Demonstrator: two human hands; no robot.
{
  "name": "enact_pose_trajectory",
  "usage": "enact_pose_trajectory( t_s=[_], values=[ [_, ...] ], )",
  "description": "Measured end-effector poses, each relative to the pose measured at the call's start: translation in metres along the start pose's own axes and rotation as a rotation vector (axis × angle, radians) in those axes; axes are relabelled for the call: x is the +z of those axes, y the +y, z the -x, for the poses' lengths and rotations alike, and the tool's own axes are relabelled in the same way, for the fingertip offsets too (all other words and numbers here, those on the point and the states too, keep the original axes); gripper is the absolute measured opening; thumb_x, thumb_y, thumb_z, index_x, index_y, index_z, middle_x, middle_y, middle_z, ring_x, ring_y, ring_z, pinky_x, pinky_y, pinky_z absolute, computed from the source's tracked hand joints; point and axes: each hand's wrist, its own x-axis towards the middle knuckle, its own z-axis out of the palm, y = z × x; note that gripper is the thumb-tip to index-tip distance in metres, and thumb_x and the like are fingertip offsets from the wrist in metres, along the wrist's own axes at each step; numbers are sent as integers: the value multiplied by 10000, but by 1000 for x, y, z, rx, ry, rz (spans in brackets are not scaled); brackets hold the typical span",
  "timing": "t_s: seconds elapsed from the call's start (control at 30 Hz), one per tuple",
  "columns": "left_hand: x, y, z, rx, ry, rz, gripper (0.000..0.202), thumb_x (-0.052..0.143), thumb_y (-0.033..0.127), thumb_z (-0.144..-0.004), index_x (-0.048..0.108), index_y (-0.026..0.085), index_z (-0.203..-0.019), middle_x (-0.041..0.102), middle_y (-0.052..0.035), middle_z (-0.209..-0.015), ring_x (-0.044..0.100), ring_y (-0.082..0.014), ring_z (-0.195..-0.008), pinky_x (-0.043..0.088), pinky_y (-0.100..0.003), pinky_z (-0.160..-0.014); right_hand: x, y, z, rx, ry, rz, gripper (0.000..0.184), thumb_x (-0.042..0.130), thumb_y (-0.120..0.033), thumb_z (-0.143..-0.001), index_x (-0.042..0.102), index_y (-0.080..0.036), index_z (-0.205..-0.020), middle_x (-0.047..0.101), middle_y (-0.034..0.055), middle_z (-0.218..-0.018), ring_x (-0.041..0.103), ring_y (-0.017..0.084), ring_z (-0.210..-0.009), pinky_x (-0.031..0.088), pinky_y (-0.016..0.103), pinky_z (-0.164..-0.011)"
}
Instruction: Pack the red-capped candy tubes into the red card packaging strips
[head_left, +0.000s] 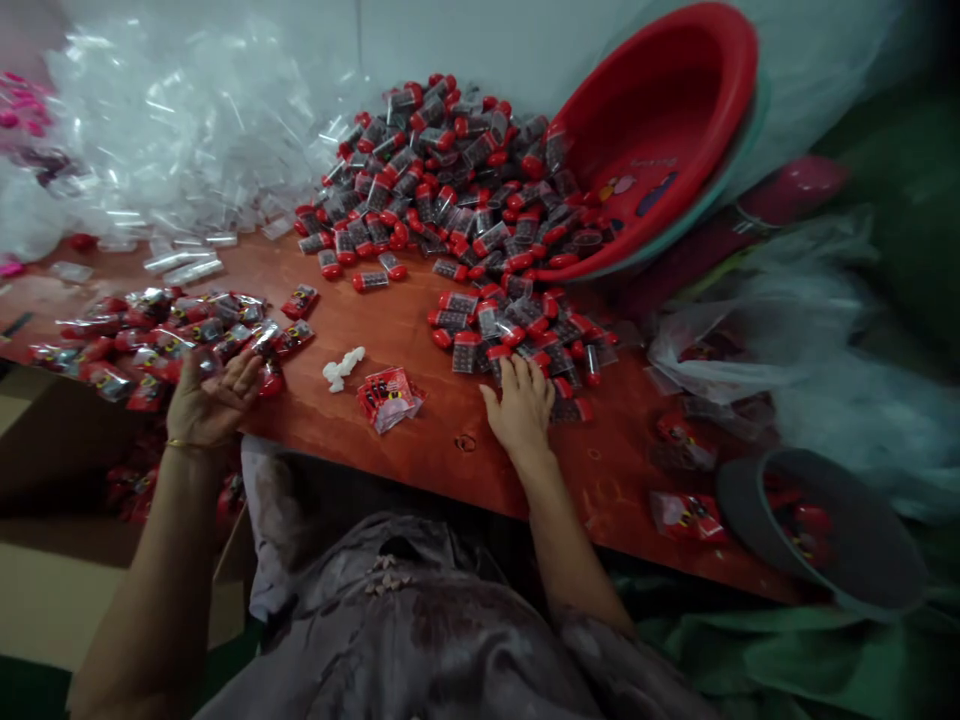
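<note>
My left hand [208, 398] rests palm up at the near left edge of the reddish table [420, 440], fingers loosely curled, touching a heap of bagged red items [161, 340]. I cannot make out anything gripped in it. My right hand [520, 403] lies palm down with fingers spread, fingertips on the near edge of a big pile of small red-capped clear containers [465, 200]. Between my hands lie one sealed red packet [388, 397] and a small white crumpled scrap [343, 367].
A tilted red basin [660, 130] leans at the back right with containers spilling from it. Clear plastic bags [172, 130] are heaped at the back left. A grey bowl [825, 530] holding red items sits at the right edge, beside loose plastic wrap [787, 330].
</note>
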Motion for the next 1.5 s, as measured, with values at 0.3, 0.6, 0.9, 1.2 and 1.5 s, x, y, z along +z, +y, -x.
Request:
enact_pose_trajectory(
  t_s=[0.3, 0.6, 0.9, 1.2, 1.5],
  values=[
    [66, -61, 45, 782, -218, -952, 293, 641, 395, -755, 687, 232, -993, 633, -97, -1207, 548, -282, -1155, 320, -488, -1046, 8, 4, 50, -62, 55, 50, 347, 421, -139, -833, 572, -137, -1146, 622, 123, -1202, 448, 252, -1217, 251, 479, -1033],
    [92, -101, 35, 857, -392, -1307, 233, 559, 348, -824, 720, 292, -983, 566, -92, -1303, 286, -341, -1359, 201, -562, -1076, 9, 8, 48, -87, 121, -22, 303, 466, -303, -877, 598, -145, -1099, 645, 135, -1157, 499, 269, -1173, 296, 455, -1004],
    [96, -89, 72, 978, -234, -1170, 271, 525, 345, -844, 690, 309, -1055, 504, -65, -1373, 298, -314, -1360, 167, -556, -1095, -14, -47, 44, -7, 46, -701, 286, 510, -322, -855, 588, -186, -1094, 677, 99, -1048, 601, 205, -980, 461, 350, -873],
    [106, -85, 97, 364, -418, -495, 382, 670, 401, -717, 685, 169, -1021, 697, -97, -1027, 619, -255, -1010, 453, -384, -922, -9, -87, 33, 220, -151, -1118, 316, 427, -378, -895, 570, -198, -678, 617, -17, -631, 575, 115, -603, 449, 217, -587],
    [114, -91, 107, -274, -389, 12, 397, 844, 395, -445, 704, 127, -702, 699, -32, -707, 611, -119, -626, 509, -246, -643, -10, -78, 43, 92, -43, -855, 323, 390, -310, -910, 481, -217, -615, 501, -27, -539, 455, 110, -503, 345, 232, -528]
  ],
)
